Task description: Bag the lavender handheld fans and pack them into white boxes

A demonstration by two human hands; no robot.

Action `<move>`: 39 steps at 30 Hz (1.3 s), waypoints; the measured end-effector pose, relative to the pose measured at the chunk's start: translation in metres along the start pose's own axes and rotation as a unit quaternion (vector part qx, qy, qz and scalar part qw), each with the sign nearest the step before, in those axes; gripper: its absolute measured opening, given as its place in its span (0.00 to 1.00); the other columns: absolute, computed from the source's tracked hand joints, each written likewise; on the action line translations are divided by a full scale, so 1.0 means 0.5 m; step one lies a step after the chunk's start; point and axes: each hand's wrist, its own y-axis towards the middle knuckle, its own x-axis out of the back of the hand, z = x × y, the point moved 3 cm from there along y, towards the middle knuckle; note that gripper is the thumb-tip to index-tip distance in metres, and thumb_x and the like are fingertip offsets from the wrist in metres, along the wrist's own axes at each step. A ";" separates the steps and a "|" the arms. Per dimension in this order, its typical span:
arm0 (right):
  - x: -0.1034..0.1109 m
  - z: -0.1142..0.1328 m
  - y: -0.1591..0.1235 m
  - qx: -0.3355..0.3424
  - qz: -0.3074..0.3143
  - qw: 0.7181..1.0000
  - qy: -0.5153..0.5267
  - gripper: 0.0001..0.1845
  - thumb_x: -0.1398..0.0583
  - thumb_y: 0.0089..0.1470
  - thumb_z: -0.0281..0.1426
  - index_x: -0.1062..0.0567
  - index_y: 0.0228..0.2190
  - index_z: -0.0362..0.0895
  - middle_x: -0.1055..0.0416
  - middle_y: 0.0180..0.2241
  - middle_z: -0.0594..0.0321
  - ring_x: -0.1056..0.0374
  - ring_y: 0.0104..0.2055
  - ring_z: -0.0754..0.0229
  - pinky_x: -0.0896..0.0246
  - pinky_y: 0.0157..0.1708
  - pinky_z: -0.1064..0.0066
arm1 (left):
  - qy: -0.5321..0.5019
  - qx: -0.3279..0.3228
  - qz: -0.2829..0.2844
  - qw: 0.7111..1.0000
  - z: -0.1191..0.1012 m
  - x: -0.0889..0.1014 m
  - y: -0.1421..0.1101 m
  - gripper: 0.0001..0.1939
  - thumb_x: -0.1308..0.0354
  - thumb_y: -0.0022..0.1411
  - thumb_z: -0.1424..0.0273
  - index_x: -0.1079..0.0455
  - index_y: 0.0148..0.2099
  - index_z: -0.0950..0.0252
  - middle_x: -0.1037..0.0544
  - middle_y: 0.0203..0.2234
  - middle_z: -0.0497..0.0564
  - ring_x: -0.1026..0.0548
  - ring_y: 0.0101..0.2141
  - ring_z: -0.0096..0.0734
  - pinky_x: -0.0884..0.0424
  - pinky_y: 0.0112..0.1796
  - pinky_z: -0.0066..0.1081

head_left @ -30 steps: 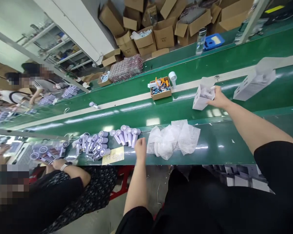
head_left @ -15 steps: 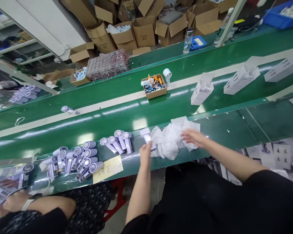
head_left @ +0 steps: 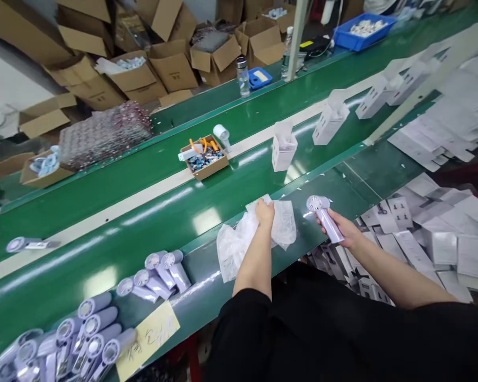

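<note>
In my right hand (head_left: 344, 227) is a lilac handheld fan (head_left: 328, 223), gripped by its handle with the round head up and to the left. My left hand (head_left: 264, 212) is closed on a translucent bubble bag (head_left: 284, 225) from the crumpled heap on the bench edge. More of these bags (head_left: 234, 241) lie under and left of my left forearm. Several lilac fans (head_left: 159, 276) lie side by side to the left of the bags. A larger pile of fans (head_left: 83, 334) sits farther left, beside a yellow paper note (head_left: 151, 337).
Beyond the bench runs a green conveyor (head_left: 143, 233) carrying white boxes (head_left: 284, 151) with bags sticking out. A small carton of parts and orange-handled tools (head_left: 207, 159) stands there beside an upright fan (head_left: 222, 137). Flat white cartons (head_left: 437, 244) are heaped at right, near a slanting post (head_left: 414, 111).
The fan has passed from my left hand to my right, which moved right, off the bags. My left hand now grips a bag. The view has swung right.
</note>
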 end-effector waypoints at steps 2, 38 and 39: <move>0.034 0.000 -0.026 -0.005 -0.008 1.000 0.008 0.09 0.45 0.58 0.30 0.29 0.40 0.40 0.25 0.32 0.56 0.28 0.28 0.60 0.28 0.21 0.72 | 0.024 0.000 0.030 0.999 -0.034 -0.024 0.030 0.11 0.42 0.53 0.74 0.29 0.41 0.69 0.25 0.41 0.64 0.28 0.45 0.46 0.35 0.45 0.37; 0.048 0.013 -0.172 -0.056 0.286 0.956 -0.038 0.16 0.37 0.49 0.33 0.33 0.37 0.38 0.28 0.29 0.56 0.28 0.29 0.57 0.30 0.19 0.71 | -0.381 -0.026 0.096 0.919 -0.069 -0.015 -0.326 0.09 0.39 0.49 0.65 0.31 0.28 0.66 0.33 0.19 0.43 0.38 0.22 0.21 0.41 0.28 0.25; 0.044 0.008 -0.180 -0.053 0.272 0.960 -0.048 0.16 0.36 0.48 0.33 0.33 0.37 0.38 0.28 0.29 0.57 0.29 0.29 0.58 0.30 0.18 0.71 | -0.393 -0.034 0.104 0.913 -0.073 -0.010 -0.330 0.10 0.40 0.51 0.64 0.31 0.28 0.66 0.33 0.20 0.44 0.38 0.22 0.22 0.41 0.28 0.25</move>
